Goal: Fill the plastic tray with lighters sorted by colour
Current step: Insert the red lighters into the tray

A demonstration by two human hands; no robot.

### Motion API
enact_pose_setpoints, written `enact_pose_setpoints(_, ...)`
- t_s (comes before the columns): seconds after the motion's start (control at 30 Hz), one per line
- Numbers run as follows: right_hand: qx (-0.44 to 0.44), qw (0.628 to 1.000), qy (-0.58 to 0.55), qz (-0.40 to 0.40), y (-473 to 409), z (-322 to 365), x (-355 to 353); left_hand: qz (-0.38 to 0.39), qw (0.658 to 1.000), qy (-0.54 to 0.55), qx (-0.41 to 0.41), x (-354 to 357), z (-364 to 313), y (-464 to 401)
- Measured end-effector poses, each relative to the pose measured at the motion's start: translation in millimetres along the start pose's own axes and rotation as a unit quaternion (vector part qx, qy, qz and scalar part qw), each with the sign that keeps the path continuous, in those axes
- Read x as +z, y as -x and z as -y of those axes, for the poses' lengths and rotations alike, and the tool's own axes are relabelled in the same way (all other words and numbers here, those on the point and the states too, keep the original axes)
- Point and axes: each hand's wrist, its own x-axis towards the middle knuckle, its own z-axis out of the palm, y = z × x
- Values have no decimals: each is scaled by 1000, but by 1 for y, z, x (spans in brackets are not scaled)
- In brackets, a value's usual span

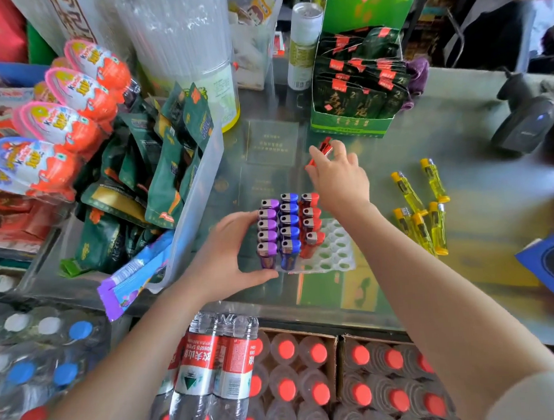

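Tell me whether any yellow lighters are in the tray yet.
No. The tray holds only purple, blue and red rows, while the yellow lighters lie loose on the counter to its right.

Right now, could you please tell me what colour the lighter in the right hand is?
Red: the lighter pinched in the right hand, seen in the head view.

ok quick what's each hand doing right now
Left hand: curled around the left side of the plastic tray, steadying it.
Right hand: closed on a red lighter beyond the tray.
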Motion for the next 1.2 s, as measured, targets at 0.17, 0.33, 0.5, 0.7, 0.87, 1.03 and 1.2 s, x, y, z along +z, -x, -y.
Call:
enact_pose_setpoints(0.17, -2, 999, 35, -36, -1, 1, 3, 1, 1000, -8, -12, 0, 2, 0)
enact_pose_setpoints(0.33, -42, 997, -22, -65, 16, -12, -5, 1, 1000, -10, -19, 0, -1, 0)
enact_pose_setpoints(0.5, -6, 995, -85, -60, 38, -31, -4, 8, 999, 5, -33, 1, -4, 2)
enact_pose_setpoints(0.7, 51, 887, -455, -58, 76, -32, -33, 6, 1000, 8, -25, 2, -13, 3)
enact_pose_setpoints(0.87, 60, 742, -666, -45, 124, -26, -42, 7, 999, 25, -37, 10, -17, 19)
enact_pose_setpoints(1.03, 47, 732, -676, -61, 159, -22, -24, 7, 998, 39, -44, 12, -25, 27)
enact_pose_setpoints(1.2, 35, 793, -606, -55, 180, -13, -6, 10, 998, 42, -52, 11, -27, 28)
